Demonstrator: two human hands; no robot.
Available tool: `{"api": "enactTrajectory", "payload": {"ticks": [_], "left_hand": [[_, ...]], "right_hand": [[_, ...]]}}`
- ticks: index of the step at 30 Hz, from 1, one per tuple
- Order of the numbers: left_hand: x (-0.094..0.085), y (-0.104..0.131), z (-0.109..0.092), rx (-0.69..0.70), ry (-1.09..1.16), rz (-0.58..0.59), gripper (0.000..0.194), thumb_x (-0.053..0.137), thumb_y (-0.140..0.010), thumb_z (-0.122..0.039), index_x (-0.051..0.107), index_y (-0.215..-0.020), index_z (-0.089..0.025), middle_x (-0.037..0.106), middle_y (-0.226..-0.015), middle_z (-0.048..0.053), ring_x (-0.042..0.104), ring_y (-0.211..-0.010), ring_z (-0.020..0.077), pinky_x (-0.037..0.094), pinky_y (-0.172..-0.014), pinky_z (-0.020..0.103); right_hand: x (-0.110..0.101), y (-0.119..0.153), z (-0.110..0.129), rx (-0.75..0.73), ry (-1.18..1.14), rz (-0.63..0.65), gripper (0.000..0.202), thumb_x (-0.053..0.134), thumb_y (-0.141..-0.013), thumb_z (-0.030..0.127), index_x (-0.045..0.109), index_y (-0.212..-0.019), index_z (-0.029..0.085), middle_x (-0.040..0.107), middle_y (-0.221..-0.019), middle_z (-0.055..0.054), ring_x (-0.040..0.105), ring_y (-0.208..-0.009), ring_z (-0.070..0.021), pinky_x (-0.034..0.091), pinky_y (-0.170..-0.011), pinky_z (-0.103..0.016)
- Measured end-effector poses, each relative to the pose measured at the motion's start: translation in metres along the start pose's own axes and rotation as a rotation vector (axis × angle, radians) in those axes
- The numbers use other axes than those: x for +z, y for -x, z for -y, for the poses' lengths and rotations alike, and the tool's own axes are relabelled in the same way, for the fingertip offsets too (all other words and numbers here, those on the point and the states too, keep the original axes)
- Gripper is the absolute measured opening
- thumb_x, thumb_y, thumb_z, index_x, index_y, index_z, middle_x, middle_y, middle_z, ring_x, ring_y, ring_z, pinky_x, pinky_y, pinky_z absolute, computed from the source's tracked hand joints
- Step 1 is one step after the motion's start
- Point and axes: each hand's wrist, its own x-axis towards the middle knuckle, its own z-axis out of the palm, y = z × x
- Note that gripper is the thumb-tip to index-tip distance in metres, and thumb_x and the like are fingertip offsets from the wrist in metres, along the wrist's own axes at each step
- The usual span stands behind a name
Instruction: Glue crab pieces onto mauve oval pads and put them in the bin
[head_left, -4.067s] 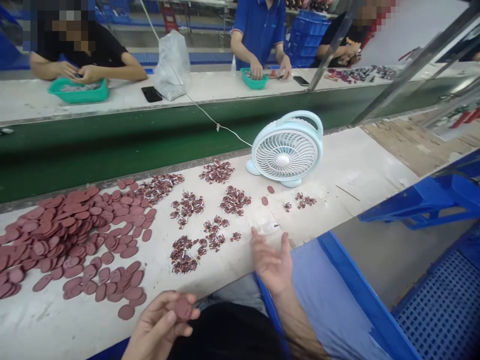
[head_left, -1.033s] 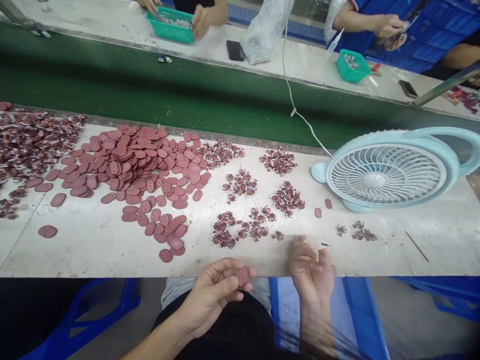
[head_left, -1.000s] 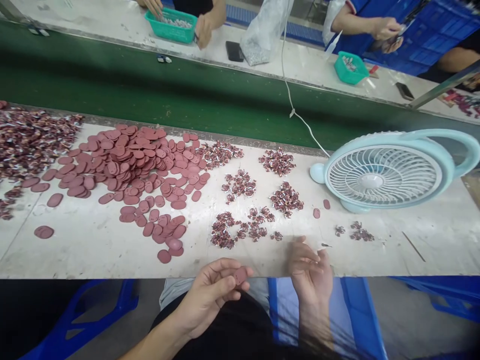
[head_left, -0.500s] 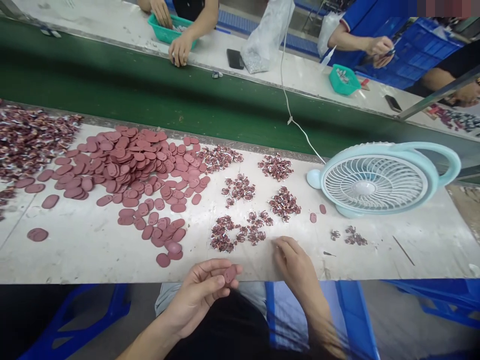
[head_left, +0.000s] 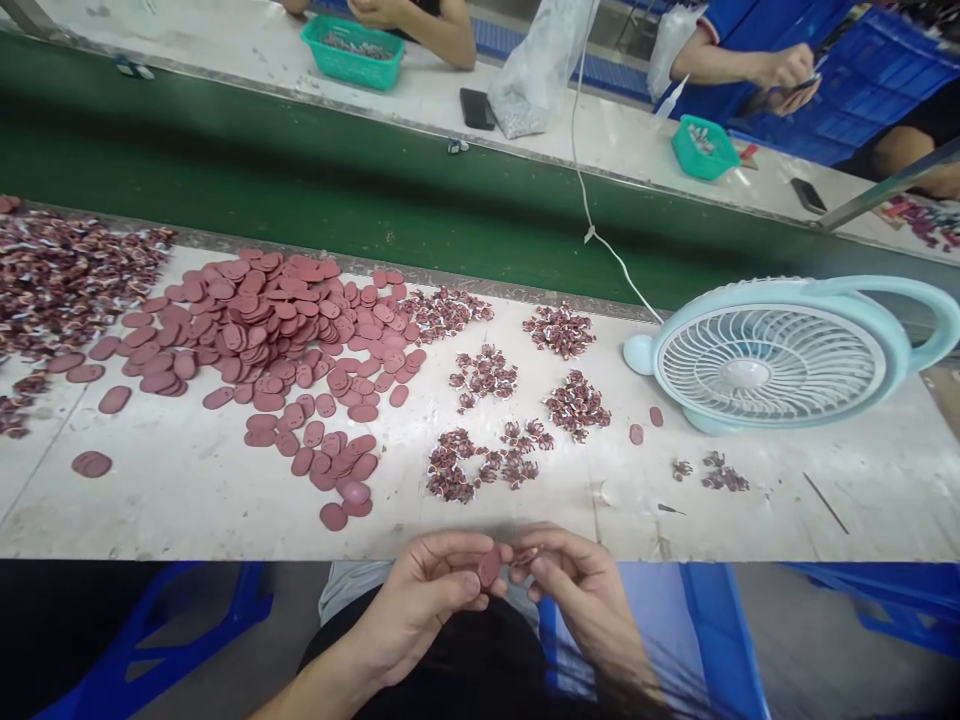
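Over the table's front edge, my left hand [head_left: 439, 590] pinches a reddish-brown oval disc [head_left: 489, 567] between thumb and fingers. Close beside it, my right hand [head_left: 574, 580] is closed on a small brown piece [head_left: 527, 557], whose shape is partly covered by the fingertips. The two hands nearly touch. Just beyond them lie small clusters of brown-and-white pieces [head_left: 452, 467], with more clusters [head_left: 577, 405] farther back. To the left spreads a large heap of similar oval discs [head_left: 281, 310], some with small holes.
A light-blue fan [head_left: 772, 355] lies on the right of the white table [head_left: 210, 510]. A dense heap of small pieces [head_left: 75, 280] fills the far left. Across a green gap, co-workers' hands [head_left: 791, 75] work near green baskets [head_left: 352, 55]. A white cable [head_left: 585, 190] crosses the gap.
My right hand has left the tabletop and come in to my left hand, now with a small brown piece in its fingers. A co-worker's hand has come out of the green basket.
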Motion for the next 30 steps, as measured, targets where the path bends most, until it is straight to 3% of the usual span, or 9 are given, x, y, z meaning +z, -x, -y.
{"api": "enactTrajectory", "payload": {"ticks": [3,8,12,16,20,27,30], "left_hand": [[0.003,0.000,-0.001,0.032,-0.006,-0.007,0.032,0.084,-0.070,-0.025,0.075,-0.099,-0.019,0.075,-0.099,0.006,0.071,-0.083,0.0107,0.055,-0.073,0.016],[0.003,0.001,-0.002,0.041,0.005,-0.018,0.031,0.082,-0.072,-0.027,0.074,-0.101,-0.018,0.074,-0.112,0.009,0.072,-0.086,0.0108,0.055,-0.075,0.016],[0.002,0.001,-0.002,0.069,-0.016,-0.039,0.034,0.083,-0.071,-0.026,0.074,-0.102,-0.018,0.074,-0.115,0.010,0.072,-0.086,0.0110,0.056,-0.076,0.018],[0.000,-0.002,0.003,0.131,-0.019,-0.003,0.030,0.084,-0.070,-0.023,0.075,-0.099,-0.018,0.077,-0.102,0.006,0.072,-0.087,0.0101,0.057,-0.077,0.017],[-0.004,-0.005,0.009,0.169,-0.014,0.055,0.027,0.082,-0.074,-0.020,0.075,-0.100,-0.020,0.078,-0.099,0.005,0.073,-0.089,0.0097,0.058,-0.081,0.018],[-0.002,-0.004,0.009,0.135,-0.018,-0.011,0.036,0.085,-0.070,-0.022,0.068,-0.100,-0.014,0.077,-0.102,0.008,0.073,-0.091,0.0106,0.058,-0.088,0.021],[0.000,-0.003,0.010,0.111,-0.017,-0.034,0.035,0.086,-0.069,-0.023,0.065,-0.095,-0.012,0.077,-0.094,0.006,0.072,-0.084,0.0083,0.055,-0.082,0.018]], "right_hand": [[0.015,-0.001,0.000,0.037,-0.013,0.040,0.015,0.075,-0.084,0.032,0.069,-0.092,0.021,0.073,-0.080,-0.001,0.070,-0.071,-0.0091,0.057,-0.065,-0.016],[0.021,0.003,0.002,-0.080,0.029,-0.104,0.021,0.075,-0.082,0.038,0.066,-0.088,0.020,0.070,-0.074,0.000,0.065,-0.060,-0.0081,0.055,-0.055,-0.016],[0.020,0.010,0.008,-0.099,0.074,-0.188,0.019,0.075,-0.083,0.038,0.070,-0.094,0.023,0.070,-0.077,-0.001,0.067,-0.065,-0.0110,0.057,-0.056,-0.019],[0.029,0.016,0.011,-0.111,0.260,-0.147,0.019,0.073,-0.085,0.037,0.073,-0.101,0.027,0.071,-0.082,-0.002,0.067,-0.069,-0.0100,0.059,-0.065,-0.019],[0.038,0.015,0.012,-0.150,0.356,-0.140,0.019,0.072,-0.085,0.037,0.075,-0.100,0.026,0.071,-0.080,-0.002,0.067,-0.067,-0.0095,0.058,-0.063,-0.018],[0.043,0.012,0.020,-0.277,0.406,-0.157,0.015,0.071,-0.085,0.032,0.075,-0.098,0.026,0.074,-0.087,-0.003,0.072,-0.072,-0.0121,0.061,-0.066,-0.019],[0.040,0.013,0.017,-0.200,0.384,-0.164,0.017,0.074,-0.083,0.034,0.075,-0.096,0.025,0.073,-0.083,-0.004,0.071,-0.071,-0.0135,0.060,-0.065,-0.021]]}}
